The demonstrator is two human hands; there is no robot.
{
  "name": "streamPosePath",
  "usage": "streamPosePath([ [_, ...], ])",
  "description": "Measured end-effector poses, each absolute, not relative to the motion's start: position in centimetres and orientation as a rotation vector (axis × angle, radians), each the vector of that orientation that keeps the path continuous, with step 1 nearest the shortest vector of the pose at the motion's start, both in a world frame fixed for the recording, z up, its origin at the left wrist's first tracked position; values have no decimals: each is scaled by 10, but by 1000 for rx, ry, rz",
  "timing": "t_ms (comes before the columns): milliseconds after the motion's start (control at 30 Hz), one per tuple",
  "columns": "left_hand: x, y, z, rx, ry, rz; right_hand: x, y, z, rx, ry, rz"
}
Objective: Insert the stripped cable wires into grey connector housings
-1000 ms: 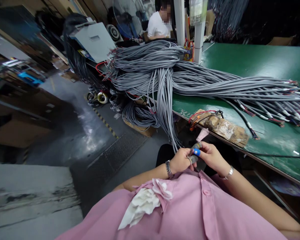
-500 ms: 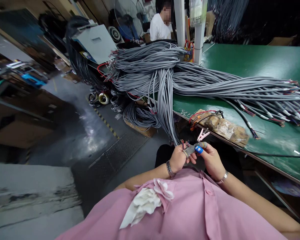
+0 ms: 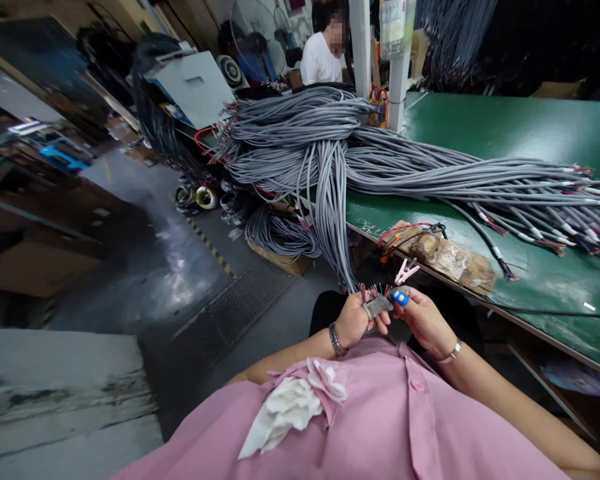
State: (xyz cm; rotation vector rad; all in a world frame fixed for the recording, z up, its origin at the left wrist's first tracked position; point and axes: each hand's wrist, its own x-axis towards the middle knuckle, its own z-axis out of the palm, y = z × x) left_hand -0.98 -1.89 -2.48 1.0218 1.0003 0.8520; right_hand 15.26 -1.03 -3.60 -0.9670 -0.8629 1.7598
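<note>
My left hand, its thumb wrapped in grey tape, is closed on the cable ends, whose thin coloured wires stick up past the thumb. Close to its right, my right hand is pinched near the wire tips, with blue on the thumb; what lies between its fingers is too small to make out. Grey cables hang from the bench edge down to my left hand. Just above my right hand is a pink clip at the bench edge.
A large bundle of grey cables lies across the green bench. A worn wooden block with red and black leads sits at the bench's near edge. Behind the bench is a person in white. Coiled cable rests low at the left.
My hands have moved slightly apart, and more of the coloured wires now shows between them. The view has shifted a little.
</note>
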Motion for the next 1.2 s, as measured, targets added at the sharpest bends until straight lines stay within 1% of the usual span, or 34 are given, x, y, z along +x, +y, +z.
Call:
streamPosePath([
  [133, -12, -19, -27, 1041, 998, 838, 150, -11, -33, -928, -878, 1807],
  [300, -13, -17, -32, 1064, 1016, 816, 147, -7, -32, -993, -928, 1736],
  [533, -10, -11, -33, 989, 1044, 936, 146, -5, -39, -1029, -829, 1684],
  [700, -8, -10, -32, 977, 1062, 967, 149, -3, -40, -1053, -881, 1648],
  [967, -10, -12, -29, 1048, 1075, 868, 144, 1, -26, -1020, -986, 1743],
  [1200, -6, -16, -28, 1085, 1107, 838, 139, -2, -29, -1032, -904, 1699],
])
